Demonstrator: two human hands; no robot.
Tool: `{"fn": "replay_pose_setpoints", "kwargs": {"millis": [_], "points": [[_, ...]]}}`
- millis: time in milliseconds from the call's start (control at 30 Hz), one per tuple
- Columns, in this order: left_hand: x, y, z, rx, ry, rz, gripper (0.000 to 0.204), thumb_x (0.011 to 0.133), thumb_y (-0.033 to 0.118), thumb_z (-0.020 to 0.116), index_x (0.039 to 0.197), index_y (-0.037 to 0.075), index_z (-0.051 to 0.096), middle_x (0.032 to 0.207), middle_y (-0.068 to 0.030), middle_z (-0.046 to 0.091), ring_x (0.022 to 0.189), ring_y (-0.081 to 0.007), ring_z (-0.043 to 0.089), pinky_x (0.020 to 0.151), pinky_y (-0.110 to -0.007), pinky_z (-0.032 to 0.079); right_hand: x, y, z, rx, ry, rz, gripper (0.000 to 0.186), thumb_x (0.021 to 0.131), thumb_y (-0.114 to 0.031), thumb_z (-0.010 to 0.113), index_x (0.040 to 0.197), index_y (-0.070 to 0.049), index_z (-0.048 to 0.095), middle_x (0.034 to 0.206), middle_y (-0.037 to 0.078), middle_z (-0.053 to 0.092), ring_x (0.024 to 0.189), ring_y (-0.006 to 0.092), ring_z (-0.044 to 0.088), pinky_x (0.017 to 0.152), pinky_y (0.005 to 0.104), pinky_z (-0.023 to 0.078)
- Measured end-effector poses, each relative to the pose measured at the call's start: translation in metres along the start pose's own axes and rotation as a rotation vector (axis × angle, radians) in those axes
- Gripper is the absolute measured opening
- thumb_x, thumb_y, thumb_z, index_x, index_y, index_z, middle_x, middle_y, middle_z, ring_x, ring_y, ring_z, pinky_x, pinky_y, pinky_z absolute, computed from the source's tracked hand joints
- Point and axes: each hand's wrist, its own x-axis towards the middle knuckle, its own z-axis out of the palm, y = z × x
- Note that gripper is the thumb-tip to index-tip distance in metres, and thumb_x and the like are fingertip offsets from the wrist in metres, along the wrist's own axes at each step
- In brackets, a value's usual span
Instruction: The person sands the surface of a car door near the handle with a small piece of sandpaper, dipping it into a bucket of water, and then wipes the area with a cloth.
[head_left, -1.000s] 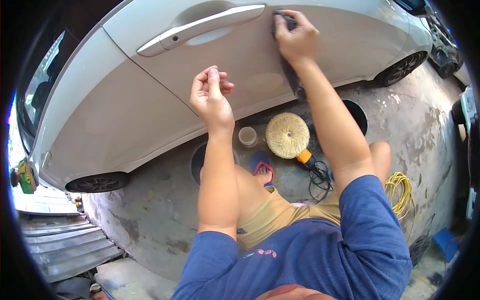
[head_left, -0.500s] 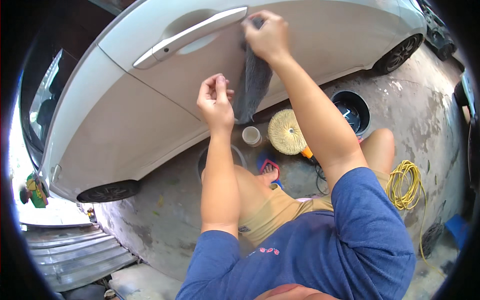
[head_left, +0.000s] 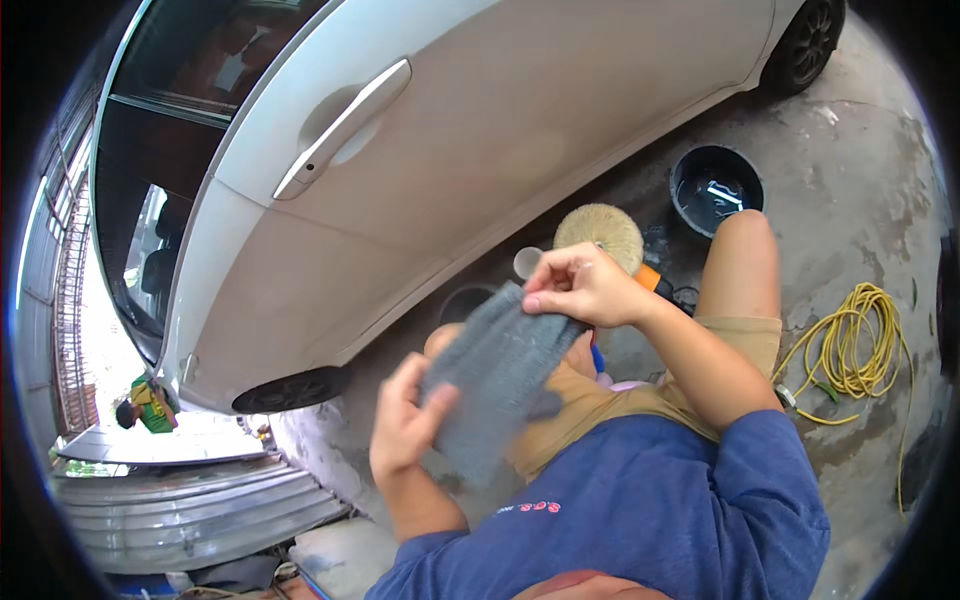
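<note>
A grey cloth (head_left: pixel 500 370) hangs in front of my lap, its lower end smeared by motion. My right hand (head_left: pixel 590 292) pinches its upper edge between thumb and fingers. At the cloth's left side, my left hand (head_left: pixel 405 415) has its thumb over the near face and its fingers partly hidden along the edge. Beyond both hands stands a pale car door (head_left: pixel 480 150) with a light handle (head_left: pixel 345 130); neither hand touches it.
Past my right hand lie a polisher with a round cream fluffy pad (head_left: pixel 610 228) and a white cup (head_left: pixel 527 263). A black bucket (head_left: pixel 690 190) holds dark liquid. Yellow cord (head_left: pixel 860 350) is coiled at the right. A person (head_left: pixel 152 405) is at the far left.
My right hand has come down from beside the door handle with the cloth, toward my lap. My left hand has lowered and now grips the cloth. The view has shifted.
</note>
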Motion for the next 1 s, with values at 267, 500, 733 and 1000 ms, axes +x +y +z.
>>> {"fn": "replay_pose_setpoints", "kwargs": {"millis": [267,500,733,1000], "points": [[-0.055,-0.081,0.09,0.566,-0.319,-0.268,0.052,0.095,0.043,0.069,0.125,0.001,0.06,0.107,-0.0269,0.07,0.105,-0.044,0.068,0.087,-0.05,0.053,-0.036,0.056,-0.062,-0.993,-0.008,0.308,0.016,0.086,-0.022,0.073,0.093,-0.009,0.077,0.086,0.017,0.074,0.082,0.0364,0.072,0.075,0.0455,0.056],[0.037,-0.039,0.086,0.801,-0.329,-0.133,0.056,0.089,0.042,0.076,0.128,0.005,0.062,0.116,-0.0226,0.07,0.109,-0.0412,0.067,0.092,-0.049,0.054,-0.052,0.065,-0.058,-1.011,0.021,0.278,0.022,0.087,-0.026,0.07,0.097,-0.007,0.074,0.091,0.017,0.074,0.086,0.0383,0.072,0.078,0.0495,0.057],[0.212,0.011,0.049,0.818,0.368,0.581,0.045,0.089,0.016,0.078,0.128,-0.001,0.063,0.124,-0.0204,0.068,0.116,-0.0377,0.065,0.102,-0.042,0.05,-0.052,0.08,-0.051,-1.104,-0.116,0.363,0.016,0.079,-0.014,0.074,0.09,-0.003,0.072,0.086,0.019,0.074,0.085,0.036,0.075,0.075,0.0458,0.06],[0.29,-0.052,0.162,0.423,0.085,0.719,0.028,0.088,0.011,0.078,0.113,0.0,0.069,0.114,-0.0157,0.07,0.106,-0.0322,0.069,0.093,-0.039,0.054,-0.065,0.138,-0.198,-0.898,0.808,0.599,0.022,0.086,-0.02,0.064,0.092,-0.003,0.075,0.091,0.024,0.073,0.089,0.0424,0.071,0.077,0.0514,0.057]]}}
